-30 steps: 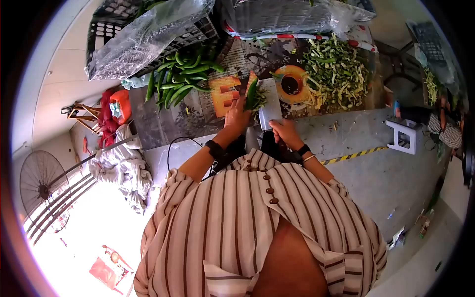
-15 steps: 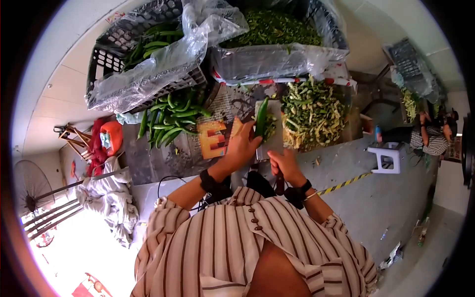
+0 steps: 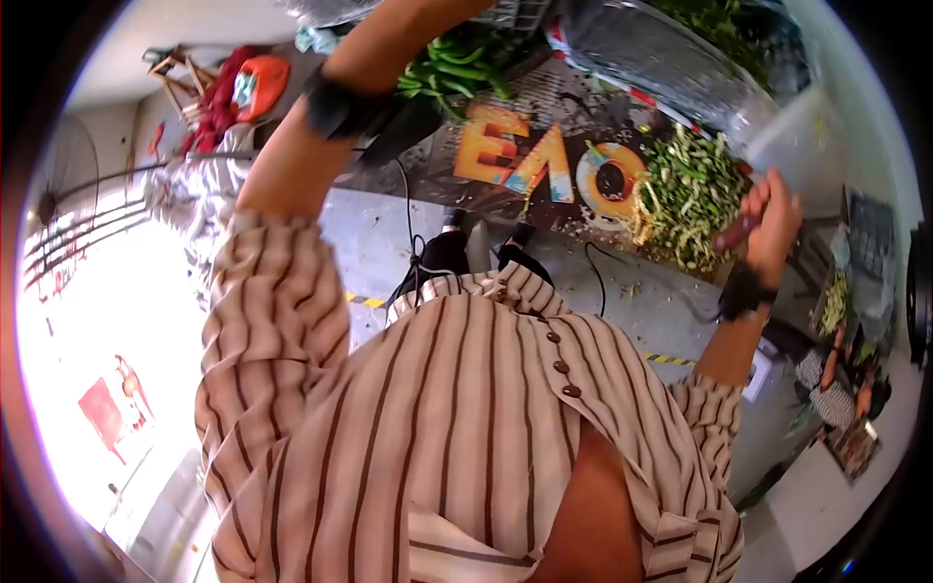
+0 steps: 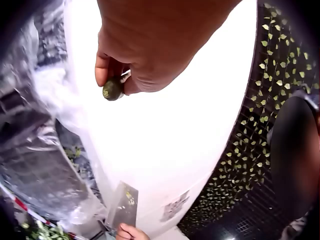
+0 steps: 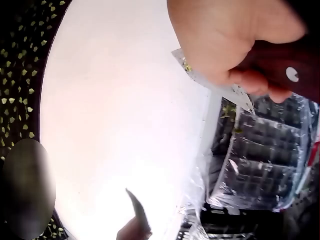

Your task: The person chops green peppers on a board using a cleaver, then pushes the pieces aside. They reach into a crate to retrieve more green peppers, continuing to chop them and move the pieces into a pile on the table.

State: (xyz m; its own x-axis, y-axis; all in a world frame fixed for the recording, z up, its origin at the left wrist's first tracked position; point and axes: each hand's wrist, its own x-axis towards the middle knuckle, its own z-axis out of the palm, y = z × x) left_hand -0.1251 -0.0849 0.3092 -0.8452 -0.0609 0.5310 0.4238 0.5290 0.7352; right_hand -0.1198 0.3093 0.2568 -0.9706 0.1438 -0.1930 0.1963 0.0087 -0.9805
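My left hand (image 4: 155, 45) is raised, its fingers pinching a green chili pepper (image 4: 113, 90) whose blunt end shows below them. The pepper's thin curved tip (image 5: 132, 197) points up in the right wrist view. In the head view the left hand is past the top edge, and only the forearm shows. My right hand (image 3: 775, 222) is lifted at the right end of the table, gripping a cleaver by its dark red-brown handle (image 5: 280, 65). Bits of green stick to the broad cleaver blade (image 4: 125, 205). Both hands are well apart.
Chopped peppers (image 3: 685, 199) lie heaped on the right of the lettered tabletop (image 3: 437, 155). Whole green peppers (image 3: 457, 68) are piled at its left. Plastic-covered crates (image 3: 671, 68) stand behind. A black cable (image 3: 413, 233) hangs before me. Another person (image 3: 831, 394) is at far right.
Both hands have left the middle of the table and spread apart. The left went up and out of the head view with the pepper; the right swung to the right, raising the cleaver.
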